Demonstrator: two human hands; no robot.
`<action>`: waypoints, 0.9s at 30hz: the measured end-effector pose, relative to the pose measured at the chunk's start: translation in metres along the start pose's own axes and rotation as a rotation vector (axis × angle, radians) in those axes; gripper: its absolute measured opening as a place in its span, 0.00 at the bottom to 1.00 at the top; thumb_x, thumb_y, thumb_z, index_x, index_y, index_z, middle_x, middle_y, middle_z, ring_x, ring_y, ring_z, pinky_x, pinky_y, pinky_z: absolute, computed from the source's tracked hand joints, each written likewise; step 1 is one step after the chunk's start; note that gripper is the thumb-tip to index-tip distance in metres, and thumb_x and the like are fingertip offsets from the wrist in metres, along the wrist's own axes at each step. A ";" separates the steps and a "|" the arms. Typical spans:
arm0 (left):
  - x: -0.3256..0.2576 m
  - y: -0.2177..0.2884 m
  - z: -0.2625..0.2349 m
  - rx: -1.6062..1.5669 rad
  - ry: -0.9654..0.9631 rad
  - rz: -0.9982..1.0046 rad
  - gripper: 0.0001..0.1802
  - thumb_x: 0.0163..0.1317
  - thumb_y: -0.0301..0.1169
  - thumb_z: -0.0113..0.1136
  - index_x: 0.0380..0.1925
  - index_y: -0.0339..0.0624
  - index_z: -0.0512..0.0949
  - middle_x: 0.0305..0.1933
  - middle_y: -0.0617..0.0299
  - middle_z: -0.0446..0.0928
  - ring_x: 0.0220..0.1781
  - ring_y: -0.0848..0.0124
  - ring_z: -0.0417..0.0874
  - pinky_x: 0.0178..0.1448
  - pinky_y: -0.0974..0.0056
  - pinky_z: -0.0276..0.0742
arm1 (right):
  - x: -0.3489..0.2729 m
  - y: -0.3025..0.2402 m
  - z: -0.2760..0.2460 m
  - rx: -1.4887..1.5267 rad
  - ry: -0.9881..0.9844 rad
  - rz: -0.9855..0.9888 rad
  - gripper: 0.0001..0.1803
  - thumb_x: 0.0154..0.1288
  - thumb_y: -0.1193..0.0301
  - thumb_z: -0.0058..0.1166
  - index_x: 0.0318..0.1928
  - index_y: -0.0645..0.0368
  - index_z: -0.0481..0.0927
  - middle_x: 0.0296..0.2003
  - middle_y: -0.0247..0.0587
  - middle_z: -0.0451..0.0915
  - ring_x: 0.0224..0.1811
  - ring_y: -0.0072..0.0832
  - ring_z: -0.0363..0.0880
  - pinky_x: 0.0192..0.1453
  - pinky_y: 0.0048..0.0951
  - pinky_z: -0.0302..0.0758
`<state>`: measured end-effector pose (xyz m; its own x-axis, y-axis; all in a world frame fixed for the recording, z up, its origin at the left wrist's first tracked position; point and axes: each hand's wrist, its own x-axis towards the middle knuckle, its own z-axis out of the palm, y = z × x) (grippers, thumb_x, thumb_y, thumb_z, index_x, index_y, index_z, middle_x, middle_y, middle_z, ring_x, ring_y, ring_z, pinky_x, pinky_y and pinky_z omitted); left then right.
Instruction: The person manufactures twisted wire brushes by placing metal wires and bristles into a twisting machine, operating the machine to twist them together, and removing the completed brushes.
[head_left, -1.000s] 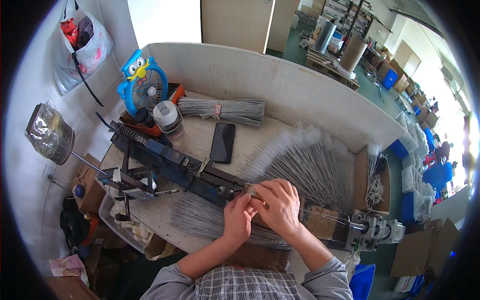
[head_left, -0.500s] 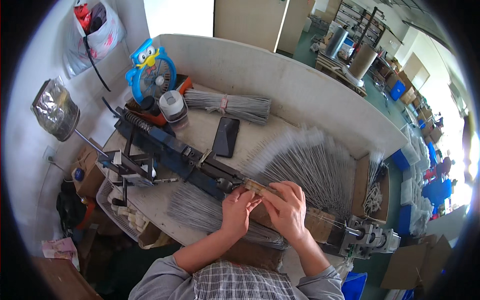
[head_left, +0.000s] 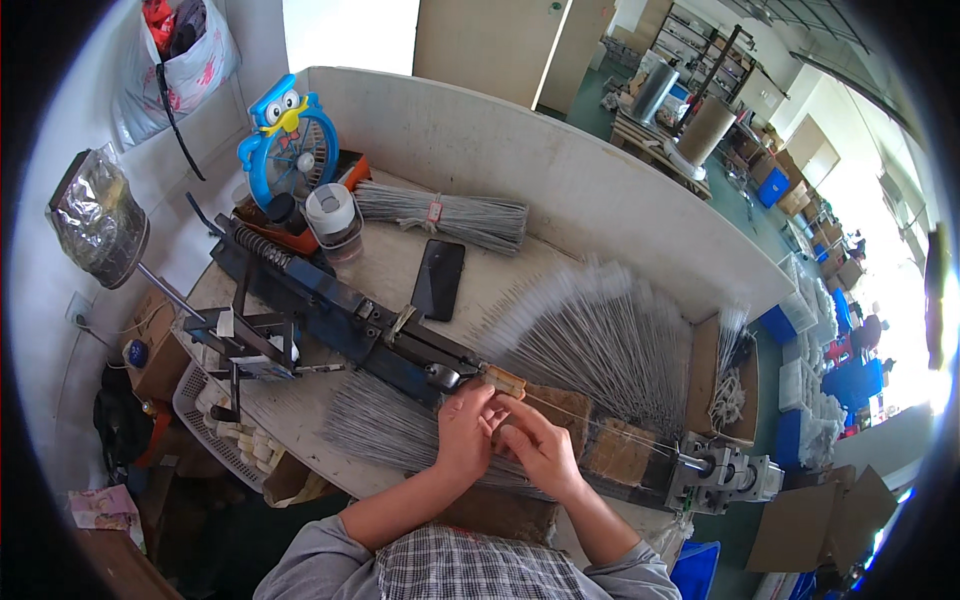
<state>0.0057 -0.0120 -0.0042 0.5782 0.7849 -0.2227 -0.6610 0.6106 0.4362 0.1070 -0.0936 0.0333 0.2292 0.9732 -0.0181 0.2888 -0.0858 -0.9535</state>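
Observation:
My left hand [head_left: 465, 432] is closed, its fingertips pinched just below a small yellow-brown block [head_left: 503, 381] at the end of a long dark metal bench machine [head_left: 345, 312]. Beside it, my right hand [head_left: 541, 445] has its fingers curled, the tips meeting those of the left. Whatever lies between the fingertips is too small or hidden to make out. Thin wires [head_left: 566, 409] run from near the block over brown pads [head_left: 622, 452] to a metal clamping head [head_left: 722, 478] on the right. Under and left of my hands lies a bundle of thin grey wires [head_left: 375, 425].
Fanned-out bristle-tipped wires [head_left: 600, 335] spread beyond my hands. A phone [head_left: 438, 280], a tied wire bundle [head_left: 450, 217], a lidded jar [head_left: 333, 213] and a blue fan [head_left: 290, 150] stand behind the machine. A cardboard box [head_left: 712, 385] is at right, a basket [head_left: 225, 425] at left.
My right hand has drawn back from the yellow-brown block, down and toward the left hand, its fingers now curled in. The block shows more fully. The whole view has shifted slightly.

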 end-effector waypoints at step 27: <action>0.000 0.000 0.004 0.064 0.125 0.024 0.12 0.66 0.32 0.50 0.41 0.35 0.75 0.41 0.57 0.79 0.44 0.68 0.81 0.51 0.63 0.77 | 0.008 -0.003 0.006 -0.045 -0.007 -0.012 0.22 0.68 0.71 0.53 0.61 0.61 0.71 0.25 0.33 0.79 0.27 0.16 0.76 0.34 0.22 0.75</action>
<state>0.0076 -0.0125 -0.0008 0.4957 0.8086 -0.3171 -0.6397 0.5868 0.4964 0.1028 -0.0843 0.0347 0.2187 0.9757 -0.0087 0.3336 -0.0832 -0.9391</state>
